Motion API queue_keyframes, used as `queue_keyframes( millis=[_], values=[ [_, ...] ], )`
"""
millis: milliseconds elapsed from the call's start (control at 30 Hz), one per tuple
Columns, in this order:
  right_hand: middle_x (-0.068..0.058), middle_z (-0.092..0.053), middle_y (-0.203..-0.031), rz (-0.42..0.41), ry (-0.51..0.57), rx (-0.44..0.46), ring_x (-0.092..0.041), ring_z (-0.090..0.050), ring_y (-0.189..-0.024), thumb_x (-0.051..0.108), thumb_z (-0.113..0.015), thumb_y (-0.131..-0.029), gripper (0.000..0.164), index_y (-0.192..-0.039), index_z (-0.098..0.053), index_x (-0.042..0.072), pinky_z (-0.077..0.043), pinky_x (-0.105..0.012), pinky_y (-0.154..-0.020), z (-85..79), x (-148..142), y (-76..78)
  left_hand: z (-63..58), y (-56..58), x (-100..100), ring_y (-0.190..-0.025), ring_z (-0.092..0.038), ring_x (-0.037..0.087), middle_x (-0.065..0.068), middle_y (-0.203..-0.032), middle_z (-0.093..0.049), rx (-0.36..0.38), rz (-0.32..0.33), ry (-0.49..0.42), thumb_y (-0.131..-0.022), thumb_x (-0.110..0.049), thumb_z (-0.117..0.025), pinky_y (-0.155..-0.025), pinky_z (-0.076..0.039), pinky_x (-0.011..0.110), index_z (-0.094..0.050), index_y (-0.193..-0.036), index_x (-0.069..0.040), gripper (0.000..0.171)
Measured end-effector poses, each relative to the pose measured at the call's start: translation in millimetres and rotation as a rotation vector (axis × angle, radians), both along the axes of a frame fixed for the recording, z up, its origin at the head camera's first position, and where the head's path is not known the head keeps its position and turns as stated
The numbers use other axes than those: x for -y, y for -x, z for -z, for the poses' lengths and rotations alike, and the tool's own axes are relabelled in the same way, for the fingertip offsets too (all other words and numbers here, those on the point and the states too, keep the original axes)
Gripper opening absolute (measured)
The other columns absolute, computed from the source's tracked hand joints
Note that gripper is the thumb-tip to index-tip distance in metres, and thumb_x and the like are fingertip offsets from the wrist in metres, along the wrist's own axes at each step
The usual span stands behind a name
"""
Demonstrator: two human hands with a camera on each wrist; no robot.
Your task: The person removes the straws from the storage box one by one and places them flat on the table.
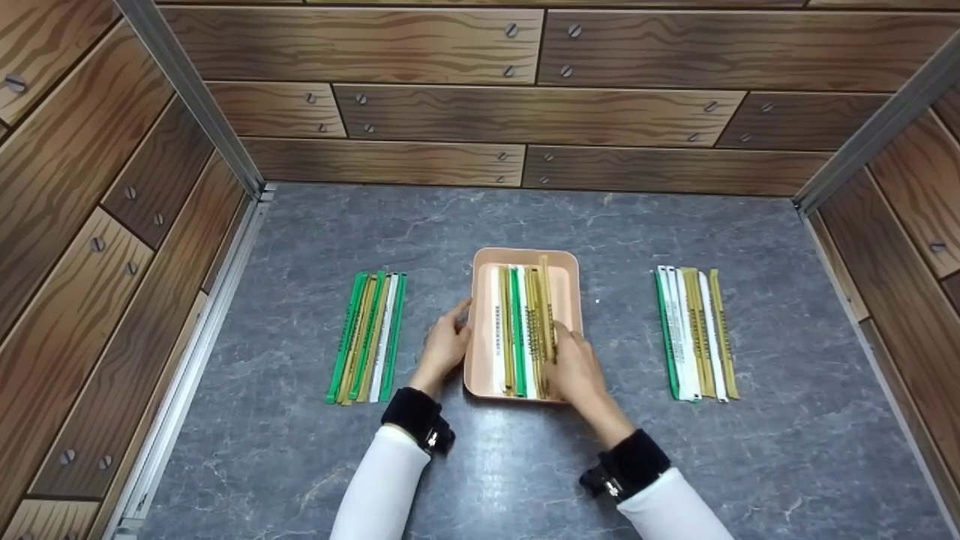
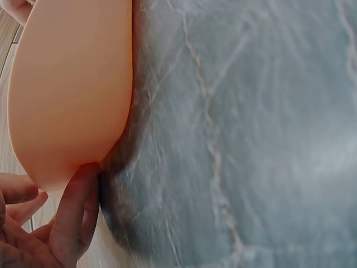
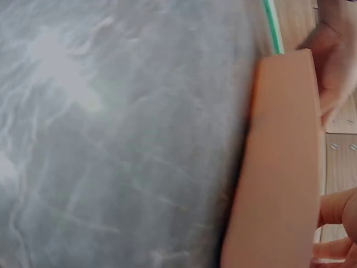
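A shallow peach-pink tray (image 1: 484, 259) stands mid-table with a row of slim, long wrapped sticks in white, gold and green, some printed with dark writing. My right hand (image 1: 577, 369) reaches over the tray's near right part and pinches a gold stick (image 1: 545, 289), which lies along the right side of the row; its lower end is hidden by the hand. At the tray's left wall, my left hand (image 1: 445, 343) holds the side, its fingers (image 2: 72, 215) against the lower corner in the left wrist view. The right wrist view shows the tray's outer wall (image 3: 279, 162).
To the left lies a group of green, gold and white sticks (image 1: 367, 337). Another group of sticks (image 1: 694, 334) in the same colours lies to the right. Wood-patterned walls (image 1: 435, 112) enclose the grey marbled tabletop (image 1: 517, 480) at the back and both sides.
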State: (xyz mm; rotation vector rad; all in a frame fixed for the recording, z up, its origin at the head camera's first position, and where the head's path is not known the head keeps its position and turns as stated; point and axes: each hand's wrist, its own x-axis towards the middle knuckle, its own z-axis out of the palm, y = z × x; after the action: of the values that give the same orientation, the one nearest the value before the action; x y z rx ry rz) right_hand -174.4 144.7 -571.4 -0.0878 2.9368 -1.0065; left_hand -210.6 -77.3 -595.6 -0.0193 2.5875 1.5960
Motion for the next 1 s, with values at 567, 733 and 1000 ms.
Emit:
queue_keyframes(
  millis=[567,733,1000],
  values=[
    [-0.020,-0.065,-0.091,0.086,0.039,-0.024,-0.035,-0.066,-0.081,-0.008,-0.057,-0.081,0.053,-0.134,-0.051,-0.011,-0.054,-0.046,-0.069,-21.6,-101.5,1.3,0.4,1.7,2.1,-0.049,-0.048,0.010,0.003,-0.061,-0.053,0.026,-0.011,-0.043,-0.093,0.003,-0.053,-0.046,-0.039,0.023,-0.050,-0.145,-0.012,0.054],
    [-0.021,-0.067,-0.099,0.175,-0.070,0.040,-0.037,-0.064,-0.090,-0.001,-0.055,-0.085,0.050,-0.134,-0.053,-0.008,-0.052,-0.050,-0.072,-16.8,-137.2,-1.0,-0.3,0.8,3.4,-0.051,-0.051,0.011,0.009,-0.066,-0.060,0.025,0.002,-0.027,-0.095,-0.001,-0.057,-0.048,-0.042,0.024,-0.050,-0.145,-0.011,0.051],
    [-0.024,-0.064,-0.114,0.308,-0.135,0.162,-0.044,-0.061,-0.098,0.002,-0.049,-0.084,0.055,-0.139,-0.051,-0.002,-0.050,-0.052,-0.069,-8.4,-178.5,-0.1,-3.3,-4.9,7.9,-0.066,-0.064,0.017,0.010,-0.085,-0.066,0.061,0.030,-0.057,-0.096,-0.003,-0.056,-0.055,-0.053,0.029,-0.050,-0.144,-0.009,0.048]
  ],
)
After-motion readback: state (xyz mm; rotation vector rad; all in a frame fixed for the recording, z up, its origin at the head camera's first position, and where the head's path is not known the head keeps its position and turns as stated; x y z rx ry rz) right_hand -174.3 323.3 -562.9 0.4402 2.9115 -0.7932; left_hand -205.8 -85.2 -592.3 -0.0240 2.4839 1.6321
